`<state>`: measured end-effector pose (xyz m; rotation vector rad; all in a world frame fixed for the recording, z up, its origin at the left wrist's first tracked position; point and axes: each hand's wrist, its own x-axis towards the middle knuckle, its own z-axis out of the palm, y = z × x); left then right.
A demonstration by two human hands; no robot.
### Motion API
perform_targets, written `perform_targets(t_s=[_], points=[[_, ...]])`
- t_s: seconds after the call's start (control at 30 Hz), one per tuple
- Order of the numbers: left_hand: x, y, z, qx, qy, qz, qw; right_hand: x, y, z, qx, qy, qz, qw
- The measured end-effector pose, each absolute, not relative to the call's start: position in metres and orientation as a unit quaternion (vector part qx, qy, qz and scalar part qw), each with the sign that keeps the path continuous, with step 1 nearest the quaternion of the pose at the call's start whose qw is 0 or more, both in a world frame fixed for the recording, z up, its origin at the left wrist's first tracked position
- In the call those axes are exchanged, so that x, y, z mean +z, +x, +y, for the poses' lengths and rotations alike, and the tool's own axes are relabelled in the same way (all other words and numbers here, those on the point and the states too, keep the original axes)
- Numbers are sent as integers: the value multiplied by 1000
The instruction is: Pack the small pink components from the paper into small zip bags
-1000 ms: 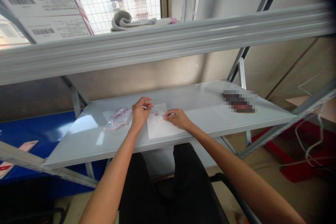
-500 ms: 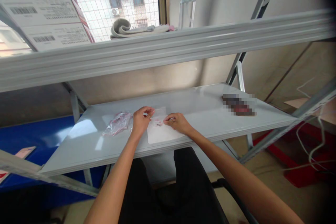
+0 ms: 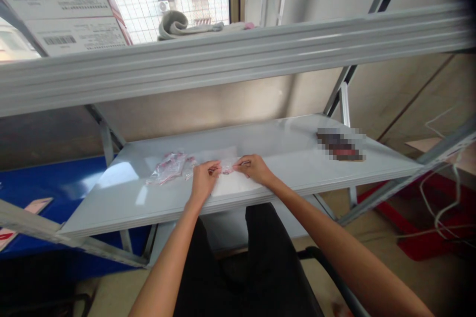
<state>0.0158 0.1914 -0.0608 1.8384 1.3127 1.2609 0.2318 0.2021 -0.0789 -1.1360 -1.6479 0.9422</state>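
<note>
At the center of the frame, the left hand and right hand nearly meet, their fingers pinched closed on either side of a small clear plastic piece marked pink. Beneath lies a white sheet on the grey shelf. A crumpled plastic bag lies just left of the hands; a pixelated object sits well right.

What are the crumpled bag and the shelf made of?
The crumpled bag looks like thin clear plastic film, with sharp highlights along its creases. The shelf looks like pale grey painted metal or laminate, smooth with bright glare; hard to say which.
</note>
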Motion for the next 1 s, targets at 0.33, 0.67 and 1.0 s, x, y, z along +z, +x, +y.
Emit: perform_targets(t_s=[0.33, 0.67, 1.0], points=[[-56, 19, 189, 468, 688, 492, 255, -76, 233, 198, 363, -472, -641, 484], [-57, 7, 175, 406, 741, 496, 200, -70, 240, 200, 373, -502, -610, 487], [-33, -12, 187, 374, 755, 535, 62, -66, 320, 228, 265, -654, -541, 458]])
